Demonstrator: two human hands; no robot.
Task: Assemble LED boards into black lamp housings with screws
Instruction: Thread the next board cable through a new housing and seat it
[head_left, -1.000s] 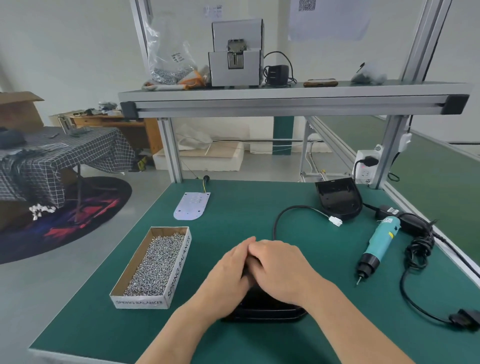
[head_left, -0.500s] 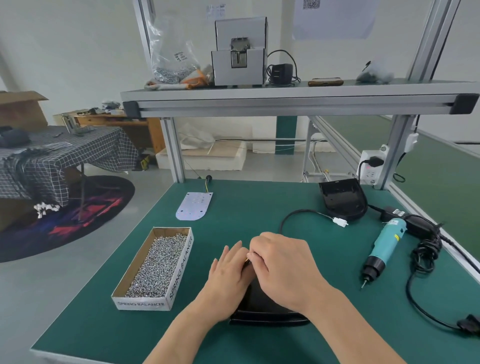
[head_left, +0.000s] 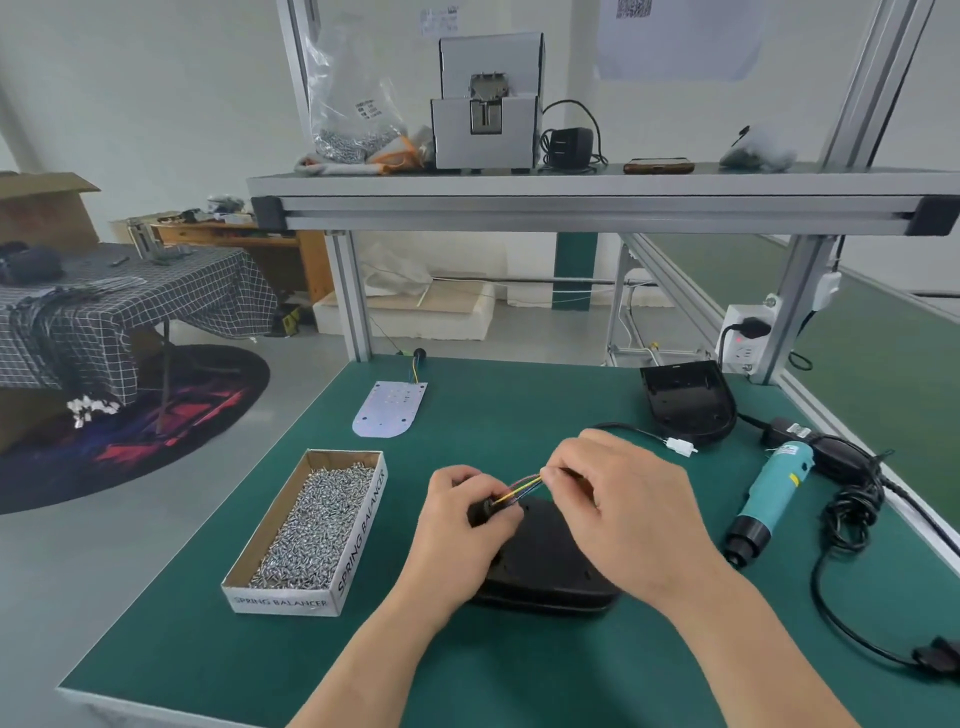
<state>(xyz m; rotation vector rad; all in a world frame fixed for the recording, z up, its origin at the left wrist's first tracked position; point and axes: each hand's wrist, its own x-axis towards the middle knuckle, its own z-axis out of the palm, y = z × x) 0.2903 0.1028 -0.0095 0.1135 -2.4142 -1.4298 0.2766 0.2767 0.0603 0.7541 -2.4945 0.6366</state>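
The housing (head_left: 550, 571) lies near-centre on the desk (head_left: 519, 384). The left hand (head_left: 454, 517) grips the plug (head_left: 480, 512) at its far end, likely steadying it. The right hand (head_left: 621, 499) pinches the wires (head_left: 519, 488). The screw box (head_left: 317, 525) crowds the left and the driver (head_left: 769, 493) the right. Far desk lies open.

Near housing (head_left: 550, 571) sits dead centre on the bench (head_left: 519, 395). Screw box (head_left: 306, 525) is at its 9 o'clock, the LED board (head_left: 389, 410) out at 11, a second housing (head_left: 685, 402) at 1, and the screwdriver (head_left: 769, 499) at 3. The left hand (head_left: 452, 525) and right hand (head_left: 623, 514) are over its 12 o'clock end, with wires (head_left: 519, 488) between them. A feeder (head_left: 488, 130) sits on the shelf (head_left: 571, 187) overhead.
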